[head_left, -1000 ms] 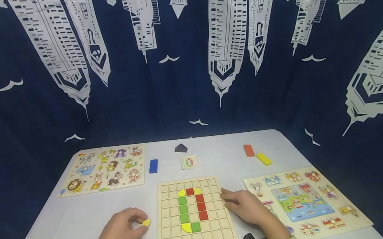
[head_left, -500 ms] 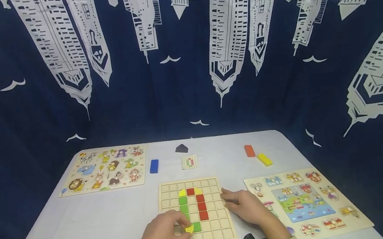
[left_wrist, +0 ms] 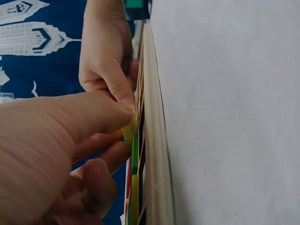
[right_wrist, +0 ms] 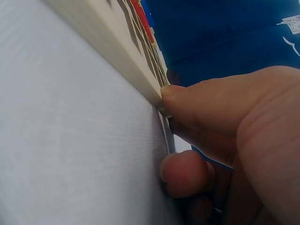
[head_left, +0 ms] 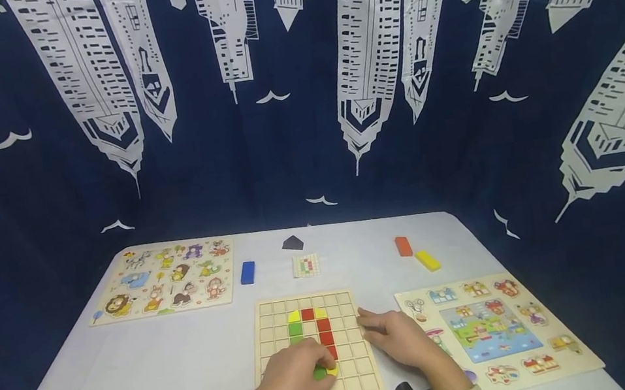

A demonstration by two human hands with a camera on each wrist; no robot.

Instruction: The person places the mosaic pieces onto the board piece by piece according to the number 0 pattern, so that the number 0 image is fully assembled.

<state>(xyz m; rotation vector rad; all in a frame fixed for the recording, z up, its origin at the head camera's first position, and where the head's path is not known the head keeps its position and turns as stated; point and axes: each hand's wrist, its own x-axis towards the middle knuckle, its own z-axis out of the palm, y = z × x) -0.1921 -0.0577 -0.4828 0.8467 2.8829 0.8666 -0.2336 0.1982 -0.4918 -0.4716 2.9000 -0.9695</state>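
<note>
My left hand (head_left: 291, 372) pinches a yellow rounded-corner piece (head_left: 332, 371) over the lower part of a wooden grid board (head_left: 356, 383). In the left wrist view, thumb and fingertips hold this yellow piece (left_wrist: 128, 133) close to the board's surface, beside a green piece (left_wrist: 135, 152). On the board, red squares (head_left: 326, 338), green squares (head_left: 295, 329) and yellow corner pieces (head_left: 294, 316) form part of a ring; my left hand hides its lower left. My right hand (head_left: 397, 339) touches the board's right edge with its fingertips; the right wrist view shows the thumb against this edge (right_wrist: 136, 75).
Behind the board lie a small pattern card (head_left: 307, 265), a dark pentagon block (head_left: 292, 244), and blue (head_left: 248, 272), red (head_left: 404, 247) and yellow blocks (head_left: 428, 261). An animal puzzle (head_left: 164, 280) lies back left; another picture puzzle (head_left: 499, 335) lies at the right.
My left hand has carried the yellow piece rightward from the table beside the board to the lower right end of the coloured ring. My right hand has stayed at the board's edge.
</note>
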